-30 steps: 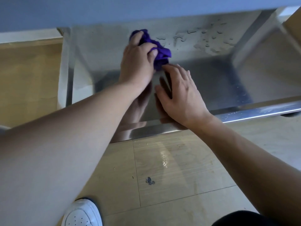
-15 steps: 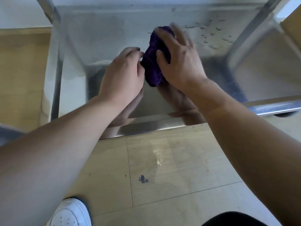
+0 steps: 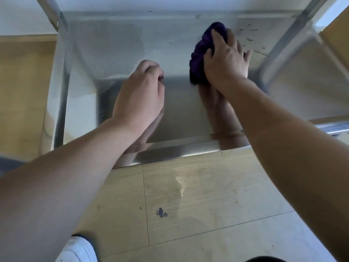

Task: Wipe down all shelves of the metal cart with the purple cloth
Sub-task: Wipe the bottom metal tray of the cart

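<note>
right hand (image 3: pixel 226 65) fingers (image 3: pixel 217 37) curled over purple cloth (image 3: pixel 200 52), pressing it on metal cart shelf (image 3: pixel 113 44), rear right, beside water droplets (image 3: pixel 251 38) | left hand (image 3: pixel 140 95) fingers (image 3: pixel 149 66) curled under, holding nothing, resting mid-shelf | white shoe (image 3: pixel 77 250) on wooden floor (image 3: pixel 188 195)

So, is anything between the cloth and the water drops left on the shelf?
Nothing visible. The right hand holds the cloth against the shelf, and the drops lie on bare metal just right of it. The cart's post stands beyond them, not between.
</note>
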Tool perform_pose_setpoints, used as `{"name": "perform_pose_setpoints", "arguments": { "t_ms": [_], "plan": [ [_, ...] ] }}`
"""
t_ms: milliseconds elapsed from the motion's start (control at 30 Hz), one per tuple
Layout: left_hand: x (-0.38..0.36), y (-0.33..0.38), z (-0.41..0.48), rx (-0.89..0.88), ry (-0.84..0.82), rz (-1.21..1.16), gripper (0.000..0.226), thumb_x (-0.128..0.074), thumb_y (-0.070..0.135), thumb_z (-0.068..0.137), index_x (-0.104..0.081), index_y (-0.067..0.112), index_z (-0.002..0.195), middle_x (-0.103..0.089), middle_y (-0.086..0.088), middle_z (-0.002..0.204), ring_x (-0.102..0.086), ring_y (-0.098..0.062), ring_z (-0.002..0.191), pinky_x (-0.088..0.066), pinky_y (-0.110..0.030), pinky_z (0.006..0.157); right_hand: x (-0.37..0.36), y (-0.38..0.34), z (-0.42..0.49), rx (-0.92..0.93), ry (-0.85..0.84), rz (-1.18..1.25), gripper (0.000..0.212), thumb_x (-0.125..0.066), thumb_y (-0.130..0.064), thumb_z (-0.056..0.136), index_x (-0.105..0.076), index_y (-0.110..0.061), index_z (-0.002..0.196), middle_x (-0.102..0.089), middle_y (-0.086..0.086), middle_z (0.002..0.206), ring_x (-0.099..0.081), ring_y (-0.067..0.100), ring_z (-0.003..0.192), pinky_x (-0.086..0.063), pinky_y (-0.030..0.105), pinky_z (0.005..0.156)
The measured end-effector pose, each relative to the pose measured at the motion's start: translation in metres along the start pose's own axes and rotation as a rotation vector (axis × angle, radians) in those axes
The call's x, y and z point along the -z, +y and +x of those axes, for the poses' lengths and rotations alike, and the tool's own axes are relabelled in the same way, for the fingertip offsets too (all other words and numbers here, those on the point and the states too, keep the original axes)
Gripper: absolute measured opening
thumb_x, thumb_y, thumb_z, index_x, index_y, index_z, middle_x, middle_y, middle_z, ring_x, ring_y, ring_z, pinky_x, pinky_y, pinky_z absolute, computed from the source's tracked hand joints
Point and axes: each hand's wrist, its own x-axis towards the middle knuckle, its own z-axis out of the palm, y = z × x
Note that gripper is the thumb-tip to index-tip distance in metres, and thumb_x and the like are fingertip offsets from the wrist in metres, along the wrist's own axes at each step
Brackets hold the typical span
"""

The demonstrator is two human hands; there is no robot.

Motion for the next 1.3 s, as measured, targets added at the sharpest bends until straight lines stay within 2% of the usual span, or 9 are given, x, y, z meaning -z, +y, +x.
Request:
{"name": "perform_pose_setpoints", "arguments": {
  "t_ms": [67,167,333,500,700,933,1133,1233,1300],
  "plan": [
    [0.000,0.002,0.000,0.016,0.002,-0.002,0.024,-0.043,0.009,0.092,-0.065,0.007,0.101,-0.058,-0.002,0.118,-0.060,-0.021,0.099,-0.046,-0.031,0.083,-0.005,-0.020,-0.007,-0.052,-0.017,-0.013,0.056,-0.030,-0.044,0.094,-0.026,-0.035,0.149,-0.011,0.003,0.162,-0.013,0.035,0.146,-0.002,0.062,0.115],
    [0.003,0.003,0.000,0.021,-0.003,0.005,0.026,-0.043,0.008,0.092,-0.065,0.005,0.105,-0.058,-0.004,0.119,-0.060,-0.024,0.098,-0.046,-0.033,0.084,-0.014,-0.053,-0.019,0.114,-0.046,-0.025,0.058,-0.030,-0.059,0.092,-0.026,-0.041,0.147,-0.009,0.002,0.163,-0.011,0.037,0.146,0.000,0.064,0.113],
    [0.006,0.004,0.000,-0.001,-0.007,0.022,0.026,-0.045,0.009,0.092,-0.067,0.006,0.106,-0.059,-0.003,0.120,-0.061,-0.024,0.097,-0.049,-0.033,0.084,-0.011,-0.045,-0.008,0.253,-0.051,0.024,0.053,-0.034,-0.044,0.097,-0.027,-0.039,0.149,-0.017,-0.002,0.161,-0.020,0.026,0.145,-0.007,0.054,0.118],
    [0.000,0.023,0.004,-0.007,-0.008,0.120,0.022,-0.048,0.013,0.089,-0.065,0.008,0.103,-0.058,-0.003,0.118,-0.061,-0.027,0.096,-0.053,-0.044,0.075,-0.002,-0.003,-0.003,0.122,-0.012,0.037,0.053,-0.035,-0.041,0.097,-0.028,-0.037,0.149,-0.018,-0.002,0.160,-0.020,0.025,0.145,-0.006,0.054,0.118],
    [-0.024,0.057,0.000,-0.114,-0.068,0.003,0.023,-0.051,0.014,0.090,-0.065,0.008,0.106,-0.058,-0.003,0.117,-0.060,-0.022,0.099,-0.054,-0.040,0.075,0.012,0.032,-0.008,0.103,-0.011,0.016,0.053,-0.037,-0.040,0.097,-0.027,-0.037,0.149,-0.018,-0.003,0.161,-0.021,0.025,0.145,-0.009,0.050,0.119],
    [-0.032,0.059,-0.001,-0.109,-0.048,0.042,0.019,-0.050,0.011,0.088,-0.065,0.006,0.099,-0.059,-0.005,0.112,-0.059,-0.023,0.095,-0.046,-0.032,0.072,0.015,0.059,-0.005,-0.216,0.057,0.010,0.051,-0.035,-0.040,0.095,-0.030,-0.038,0.146,-0.013,-0.001,0.162,-0.017,0.031,0.145,-0.003,0.058,0.116],
    [-0.030,0.060,-0.002,-0.113,-0.052,0.028,0.024,-0.049,0.016,0.090,-0.066,0.007,0.105,-0.059,-0.004,0.114,-0.059,-0.023,0.097,-0.047,-0.033,0.075,-0.003,0.010,-0.001,0.113,-0.006,0.016,0.051,-0.036,-0.044,0.094,-0.032,-0.042,0.145,-0.016,-0.003,0.161,-0.018,0.028,0.145,-0.008,0.057,0.116],
    [-0.030,0.060,-0.003,-0.113,-0.059,0.015,0.024,-0.051,0.013,0.089,-0.067,0.008,0.107,-0.060,-0.002,0.116,-0.060,-0.021,0.096,-0.051,-0.033,0.075,0.004,0.028,0.008,0.135,-0.015,0.052,0.052,-0.038,-0.043,0.095,-0.032,-0.043,0.146,-0.020,-0.004,0.160,-0.022,0.023,0.145,-0.011,0.051,0.118],
    [-0.030,0.059,-0.003,-0.111,-0.057,0.016,0.025,-0.051,0.011,0.089,-0.068,0.007,0.106,-0.060,-0.003,0.116,-0.061,-0.021,0.096,-0.053,-0.036,0.075,0.012,0.054,0.015,0.057,0.014,0.054,0.052,-0.040,-0.041,0.095,-0.034,-0.041,0.146,-0.022,-0.003,0.160,-0.025,0.024,0.144,-0.011,0.048,0.118]
  ]
}}
